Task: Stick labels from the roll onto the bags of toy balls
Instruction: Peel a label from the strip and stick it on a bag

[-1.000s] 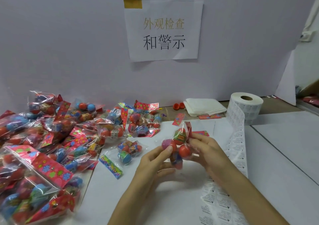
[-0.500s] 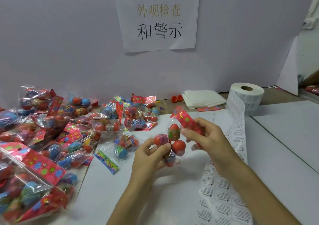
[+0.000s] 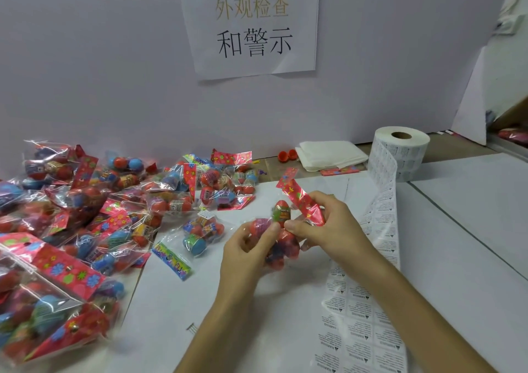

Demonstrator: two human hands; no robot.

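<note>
Gripping is shared: one clear bag of toy balls is held up off the table between both hands, near the middle of the view. The left hand is curled round the ball end, thumb and forefinger pinched on the film; the right hand is closed on the red header card, thumb pressed toward the balls. Long axis of the bag is tilted, header up and away to the right, balls down and toward the left hand. Inside, an orange-and-green egg-like ball and several red-orange ones are made out; the count cannot be told. The label strip is run out from the roll at far right, passing just beside and under the right wrist, its length laid from the far side toward the person. The right hand is judged the nearer to it, so a label would most readily be peeled by that hand while the bag is kept by the left. Whether a label is already stuck on this bag cannot be seen. The pile of bags is heaped to the left, well apart from the strip; a lone bag lies between pile and hands.
</note>
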